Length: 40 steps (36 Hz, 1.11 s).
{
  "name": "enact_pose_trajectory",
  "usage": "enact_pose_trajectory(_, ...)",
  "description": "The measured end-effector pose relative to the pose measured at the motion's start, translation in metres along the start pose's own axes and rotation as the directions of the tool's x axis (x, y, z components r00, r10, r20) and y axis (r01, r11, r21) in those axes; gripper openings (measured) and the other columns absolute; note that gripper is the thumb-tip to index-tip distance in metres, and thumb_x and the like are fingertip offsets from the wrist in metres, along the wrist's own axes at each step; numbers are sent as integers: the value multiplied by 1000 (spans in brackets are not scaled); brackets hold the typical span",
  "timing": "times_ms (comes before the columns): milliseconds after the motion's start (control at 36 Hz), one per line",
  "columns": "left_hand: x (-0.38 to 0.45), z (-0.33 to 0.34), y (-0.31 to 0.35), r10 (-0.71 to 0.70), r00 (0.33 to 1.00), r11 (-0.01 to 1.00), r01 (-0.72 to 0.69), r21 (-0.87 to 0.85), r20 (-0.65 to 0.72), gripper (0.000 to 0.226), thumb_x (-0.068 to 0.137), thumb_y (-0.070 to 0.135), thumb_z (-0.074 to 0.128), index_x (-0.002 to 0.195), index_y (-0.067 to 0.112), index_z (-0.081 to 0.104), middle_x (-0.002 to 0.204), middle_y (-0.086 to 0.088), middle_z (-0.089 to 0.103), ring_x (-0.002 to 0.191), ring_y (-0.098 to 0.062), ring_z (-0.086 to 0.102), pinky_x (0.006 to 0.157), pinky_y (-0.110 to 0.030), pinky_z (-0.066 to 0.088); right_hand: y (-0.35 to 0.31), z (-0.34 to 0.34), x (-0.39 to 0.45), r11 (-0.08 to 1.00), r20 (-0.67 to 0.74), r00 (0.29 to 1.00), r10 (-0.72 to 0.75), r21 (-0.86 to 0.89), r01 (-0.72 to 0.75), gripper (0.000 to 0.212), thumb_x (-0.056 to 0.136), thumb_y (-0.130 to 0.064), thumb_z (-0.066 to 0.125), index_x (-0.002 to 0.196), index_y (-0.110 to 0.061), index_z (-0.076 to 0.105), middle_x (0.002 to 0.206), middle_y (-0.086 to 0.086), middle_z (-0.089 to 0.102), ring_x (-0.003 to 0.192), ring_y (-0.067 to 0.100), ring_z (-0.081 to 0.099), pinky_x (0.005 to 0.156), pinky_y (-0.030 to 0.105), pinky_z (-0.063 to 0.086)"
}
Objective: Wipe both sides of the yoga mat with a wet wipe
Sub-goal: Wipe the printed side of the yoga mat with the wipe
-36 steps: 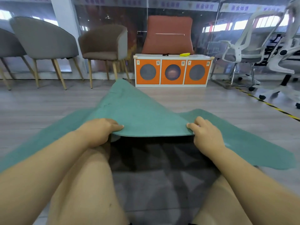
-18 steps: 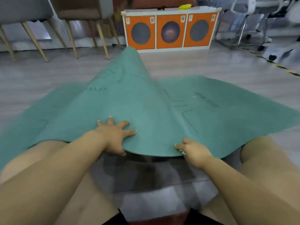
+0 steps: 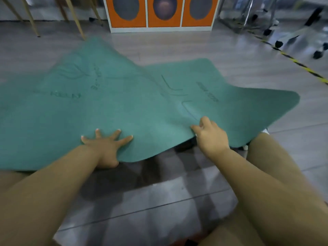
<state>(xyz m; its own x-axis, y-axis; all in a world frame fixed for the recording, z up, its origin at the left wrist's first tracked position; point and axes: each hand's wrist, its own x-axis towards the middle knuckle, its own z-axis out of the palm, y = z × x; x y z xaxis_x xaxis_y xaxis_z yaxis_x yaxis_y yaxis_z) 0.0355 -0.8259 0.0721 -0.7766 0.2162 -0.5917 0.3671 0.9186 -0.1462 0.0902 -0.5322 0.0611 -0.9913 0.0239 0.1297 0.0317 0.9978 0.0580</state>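
A teal yoga mat [image 3: 124, 107] with embossed markings lies across the grey floor, its near edge lifted and draped over my knees. My left hand [image 3: 106, 146] lies flat on top of the mat near that edge, fingers spread and thumb at the rim. To the right, my right hand [image 3: 211, 137] pinches the raised near edge, fingers curled on it. No wet wipe shows in either hand.
An orange and white cabinet [image 3: 161, 13] stands at the far end, wooden chair legs [image 3: 76, 20] to its left, office chair bases [image 3: 276, 43] to its right. Yellow and black floor tape [image 3: 301, 66] runs along the right. Something small and white [image 3: 245, 147] peeks out under the mat.
The mat's lifted fold has dropped lower and spread out over the floor. My left hand went from gripping the edge to lying flat with fingers spread. My view tilted downward.
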Motion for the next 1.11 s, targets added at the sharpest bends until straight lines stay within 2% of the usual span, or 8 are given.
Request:
enact_pose_trajectory(83,12,-2,1,17,1000,998,-18,-57,-26,92,82,41,56,137,61,-16,155,19,-18,143,-42,-2,101,-75,16,10,-23,16,999,-189,982,-27,19,31,20,64,0,67,82,-8,68,81,17,52,59,34,54,42,27,33)
enact_pose_trajectory(222,27,-18,16,94,990,980,-111,-166,-110,95,77,40,54,133,64,-20,156,18,-15,143,-43,3,101,-75,17,19,-73,38,994,-426,898,-107,-65,88,25,73,-11,43,76,-11,68,78,12,54,58,29,52,43,19,24)
enact_pose_trajectory(333,47,-24,30,200,969,952,-227,-206,-144,100,58,45,46,109,75,-34,158,13,-10,144,-39,7,107,-68,15,35,-95,30,991,-463,878,-118,-113,74,16,68,-5,54,76,-10,67,79,12,55,59,29,51,43,19,20)
enact_pose_trajectory(500,45,-19,76,238,971,963,-238,-126,-19,79,79,43,45,135,66,-8,157,19,-10,142,-44,3,103,-75,12,70,-89,-15,986,72,997,-10,-164,22,27,90,-20,49,113,-27,60,109,4,44,98,30,53,60,31,37)
enact_pose_trajectory(667,36,-5,110,446,894,874,-445,-198,-37,57,91,25,45,141,47,32,156,6,22,142,-15,24,118,-29,13,100,-69,-48,992,349,929,125,-24,-125,30,86,-26,58,115,-32,62,115,1,50,110,26,54,85,32,45)
enact_pose_trajectory(778,27,11,126,507,861,838,-503,-213,-40,46,95,21,43,139,37,44,151,8,34,138,-12,32,114,-21,19,116,-59,-54,983,569,807,159,-11,-186,50,69,-35,79,115,-24,64,117,-1,61,108,20,57,88,27,46)
enact_pose_trajectory(1000,20,8,113,481,873,859,-488,-156,-83,36,98,25,45,134,32,52,141,5,49,128,-15,45,103,-19,31,111,-40,-49,934,530,841,108,235,-268,33,76,-18,74,109,-15,70,113,1,67,107,17,59,87,23,43)
enact_pose_trajectory(1111,25,14,106,448,893,891,-449,-65,-29,42,95,20,46,136,33,49,144,1,46,131,-18,43,107,-22,30,94,-26,-48,925,635,772,30,275,-262,27,73,-22,78,98,-12,71,101,4,70,96,18,62,81,25,47)
